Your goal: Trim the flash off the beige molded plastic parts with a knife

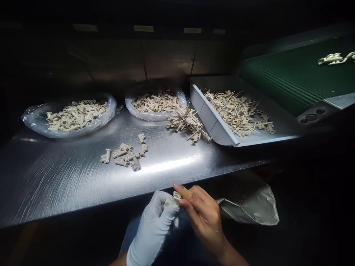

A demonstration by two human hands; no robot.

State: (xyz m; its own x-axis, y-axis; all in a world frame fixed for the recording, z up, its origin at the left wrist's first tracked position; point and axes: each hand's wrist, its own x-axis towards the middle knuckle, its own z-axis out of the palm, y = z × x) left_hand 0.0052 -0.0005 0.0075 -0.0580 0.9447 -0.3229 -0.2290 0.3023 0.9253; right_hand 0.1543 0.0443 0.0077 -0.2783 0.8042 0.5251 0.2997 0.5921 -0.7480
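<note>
"White glove nearest: left hand (pixel 152 227), thumb and fingers clamped on a cream part (pixel 174 198)."

"Right hand (pixel 205 212)?"

"Bare, beige wrap (pixel 186 193) round the index finger. Thumb and index slightly apart, the part's right end between them. Cannot tell whether they pinch or only touch."

"Lie of the part?"

"Just left of the right fingertips, off the table's near edge. Long axis mostly covered; I'd judge near left to far right. Left hand nearer, holding the body."

"Beyond?"

"Plastic bag (pixel 257 208) at right, below the edge. Then the metal table (pixel 80 184), with loose parts (pixel 127 155) left of centre."

"Farther?"

"Heap (pixel 187 123) with thin sticks, right of those, beside a grey tray (pixel 215 116) holding more. Left bag (pixel 107 118) and middle bag (pixel 151 117), both clear plastic, full of similar pieces. Far right: green belt (pixel 285 77), pale piece (pixel 332 58) on it."
</note>
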